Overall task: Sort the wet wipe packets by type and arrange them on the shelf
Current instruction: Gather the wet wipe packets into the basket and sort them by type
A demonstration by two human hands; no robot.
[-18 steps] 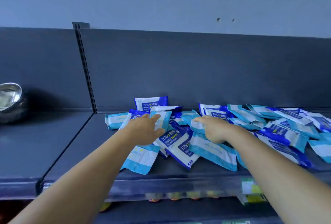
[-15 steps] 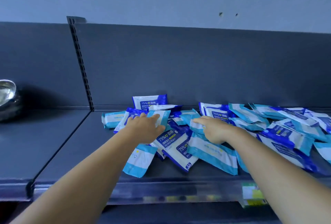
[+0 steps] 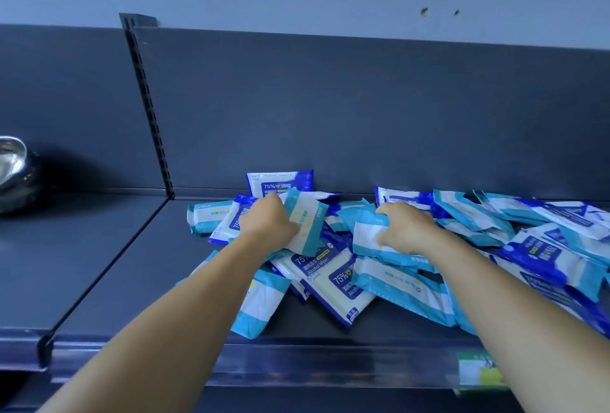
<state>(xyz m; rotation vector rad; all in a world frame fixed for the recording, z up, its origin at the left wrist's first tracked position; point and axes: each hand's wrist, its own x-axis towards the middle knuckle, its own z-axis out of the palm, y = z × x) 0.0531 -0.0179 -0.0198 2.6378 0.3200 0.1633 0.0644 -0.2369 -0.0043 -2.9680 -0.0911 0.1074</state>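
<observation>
Light-blue wipe packets, one gripped by each hand, left [image 3: 268,222] and right [image 3: 404,227], lift from the mixed heap [image 3: 336,275] beneath on the shelf [image 3: 115,267], apparently picking out one type.

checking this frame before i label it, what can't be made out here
- Head view: the packet count; the wet wipe packets overlap, and the pile runs off the right edge.
- The left hand fingertips, hidden behind the light-blue packet it grips.
- The metal bowl, cut by the left edge.
- The shelf-edge price tag, print blurred.
- The small print on packets under the right hand.
</observation>
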